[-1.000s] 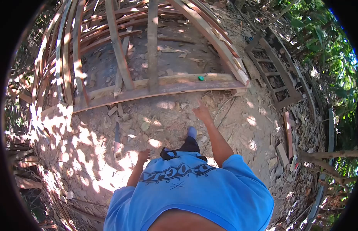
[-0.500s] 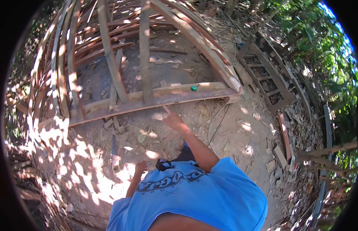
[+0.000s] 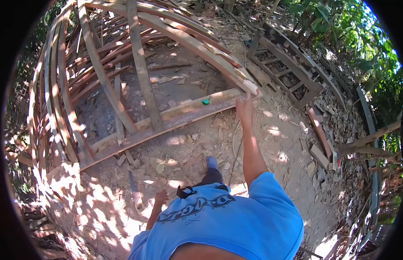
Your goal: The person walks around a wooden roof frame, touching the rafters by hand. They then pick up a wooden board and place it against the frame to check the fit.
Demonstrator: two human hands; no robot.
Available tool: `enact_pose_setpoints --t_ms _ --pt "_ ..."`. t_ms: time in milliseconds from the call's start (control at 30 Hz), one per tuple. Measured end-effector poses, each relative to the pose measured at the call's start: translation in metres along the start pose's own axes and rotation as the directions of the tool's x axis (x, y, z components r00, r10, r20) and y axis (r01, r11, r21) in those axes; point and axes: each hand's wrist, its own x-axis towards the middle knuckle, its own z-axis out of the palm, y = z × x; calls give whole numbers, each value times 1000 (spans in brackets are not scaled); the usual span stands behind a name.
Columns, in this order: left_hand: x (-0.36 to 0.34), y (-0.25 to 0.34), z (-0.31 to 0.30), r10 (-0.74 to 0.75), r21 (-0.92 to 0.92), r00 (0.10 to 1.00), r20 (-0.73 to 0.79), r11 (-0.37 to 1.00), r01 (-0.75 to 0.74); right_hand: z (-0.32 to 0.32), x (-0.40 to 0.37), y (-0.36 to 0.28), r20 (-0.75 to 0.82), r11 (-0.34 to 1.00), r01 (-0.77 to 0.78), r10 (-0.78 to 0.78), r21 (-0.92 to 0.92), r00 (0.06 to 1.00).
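Across the ground lies a long wooden beam (image 3: 179,121), with upright and slanting wooden bars (image 3: 143,73) rising from it. My right hand (image 3: 244,105) reaches to the beam's right end, near the corner where a thick slanting timber (image 3: 201,51) meets it. The fingers are on or just over the wood; their exact grip is too small to make out. A small green object (image 3: 205,102) rests on the beam, left of that hand. Low beside my body, my left hand (image 3: 161,197) hangs over the dirt, touching no object, its fingers small and unclear.
A ladder-like wooden frame (image 3: 292,73) lies at the upper right. Short wood offcuts (image 3: 319,157) and a reddish board (image 3: 319,130) are on the right. A thin cord (image 3: 234,145) runs over the dirt, and a branch (image 3: 370,151) juts in at the right edge.
My right hand has moved right along the beam, from a pointing pose near its middle to its right end. The view has shifted, and a foot now shows below the beam.
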Motion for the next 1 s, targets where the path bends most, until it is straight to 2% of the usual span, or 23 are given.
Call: enact_pose_setpoints --t_ms 33,100,167,200,300,367,400,433,467,500,533,567,633,700,733,767,800,833,867,900,933,967,1000 --pt "6 -3 1 79 -14 995 56 997 -78 5 5 -9 14 995 100 -100 5 995" --pt "32 5 10 -16 -7 1000 -18 1000 16 12 10 -51 78 990 103 -111 101 991" --pt "35 14 16 -69 26 995 -75 997 71 13 2 -105 219 962 -129 75 242 973" --pt "35 25 24 -62 57 994 -91 996 68 18 1 -122 225 942 -168 103 291 969" --pt "29 48 40 18 89 999 -50 996 -14 20 -5 -183 113 933 140 -187 330 976" --pt "16 43 43 103 77 994 21 992 -105 14 -16 -222 210 939 134 -208 317 955" --pt "25 31 37 99 -127 992 78 988 -89 11 -21 -241 216 929 147 -230 341 949" --pt "31 18 33 48 -144 998 40 989 -42 10 -24 -257 214 915 168 -259 368 942" --pt "33 16 35 3 -167 1000 5 986 -3 10 -30 -269 151 860 213 -314 463 938" --pt "30 22 40 -46 -195 999 -27 980 40 15 -36 -272 178 837 198 -328 510 928" --pt "21 22 43 -97 -9 989 -112 995 96 22 -42 -270 211 815 176 -341 552 916" --pt "17 21 41 -114 -61 987 -111 992 107 31 -50 -266 246 793 152 -356 590 902" --pt "13 -1 30 -150 -170 984 -100 977 132 65 -79 -239 379 857 58 -286 511 880" --pt "34 -47 13 93 258 992 -84 964 -69 107 -117 -170 584 976 142 -212 164 783" --pt "46 -69 5 208 454 977 -43 875 -166 97 -147 -160 645 979 77 -184 190 742" --pt "46 -75 7 208 416 975 -75 895 -159 129 -176 -89 750 946 323 -208 -8 628" --pt "45 -82 8 208 377 972 -107 913 -154 145 -223 -8 582 788 613 -529 67 617" --pt "22 -68 10 128 290 979 -158 954 -78 160 -260 82 878 955 231 -266 185 397" --pt "9 -61 13 6 104 979 -205 994 16 136 -284 88 943 799 591 -105 -109 315" --pt "-9 -45 16 -128 -85 966 -225 990 111 98 -303 73 967 711 673 40 -205 252" --pt "-13 -46 17 -155 -86 966 -206 986 140 88 -330 128 986 794 598 164 -110 -36" --pt "-24 -39 18 -173 -72 964 -203 984 161 85 -349 183 913 873 484 242 -58 -328" --pt "-20 -46 16 -195 -95 962 -190 979 179 77 -346 176 912 868 486 277 -102 -302"
